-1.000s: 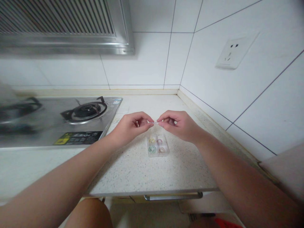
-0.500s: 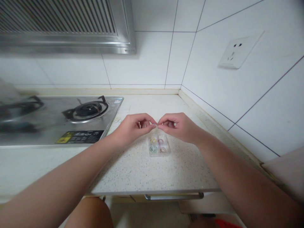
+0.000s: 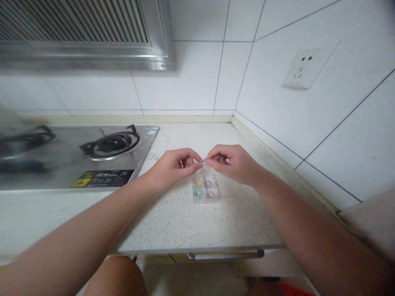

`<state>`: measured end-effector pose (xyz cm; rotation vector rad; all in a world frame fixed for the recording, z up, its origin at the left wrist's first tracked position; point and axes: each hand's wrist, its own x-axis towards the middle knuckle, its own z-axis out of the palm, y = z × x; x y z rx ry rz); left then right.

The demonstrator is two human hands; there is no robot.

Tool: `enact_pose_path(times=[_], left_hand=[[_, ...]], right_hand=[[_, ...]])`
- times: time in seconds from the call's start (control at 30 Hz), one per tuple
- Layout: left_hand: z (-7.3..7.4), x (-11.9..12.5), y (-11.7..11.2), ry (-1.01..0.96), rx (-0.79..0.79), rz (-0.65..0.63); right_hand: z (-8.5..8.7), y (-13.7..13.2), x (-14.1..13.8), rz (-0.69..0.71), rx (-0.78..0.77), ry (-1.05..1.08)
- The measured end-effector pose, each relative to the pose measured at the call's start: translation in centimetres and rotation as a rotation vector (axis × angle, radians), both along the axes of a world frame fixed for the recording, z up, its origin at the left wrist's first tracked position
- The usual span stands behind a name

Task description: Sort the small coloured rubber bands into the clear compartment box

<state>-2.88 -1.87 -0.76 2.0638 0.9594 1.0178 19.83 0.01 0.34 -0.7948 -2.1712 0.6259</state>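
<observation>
My left hand (image 3: 174,165) and my right hand (image 3: 232,162) meet fingertip to fingertip above the speckled countertop (image 3: 191,222). Both are pinched on one small clear elastic band (image 3: 203,161) held between them. Right below the hands lies a small clear plastic box (image 3: 205,190) with compartments, each holding coloured elastic bands: yellow, pink, green and orange. A few loose pale bands (image 3: 152,156) lie on the counter beside the stove.
A steel gas stove (image 3: 92,154) with a burner (image 3: 112,144) fills the left side. A range hood (image 3: 83,37) hangs above it. White tiled walls meet at the corner, with a wall socket (image 3: 304,68) on the right. A drawer handle (image 3: 225,255) runs under the counter's edge.
The two hands have drawn closer together, so the band stretched between them a second ago is now slack and short. The camera shifted slightly.
</observation>
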Motion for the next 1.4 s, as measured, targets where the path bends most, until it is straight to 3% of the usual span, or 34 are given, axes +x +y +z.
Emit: enact_pose_path(times=[0.3,0.7,1.4], left_hand=[[0.12,0.22,-0.24,-0.013,-0.086,-0.047],[0.37,0.09,-0.23,-0.055,-0.091,-0.004],[0.17,-0.03,-0.11,0.037,-0.092,-0.031]], right_hand=[[-0.07,-0.10,-0.16,0.014,-0.002,0.017],[-0.13,-0.05,-0.07,0.013,-0.008,0.015],[-0.08,0.06,-0.07,0.055,-0.066,0.003]])
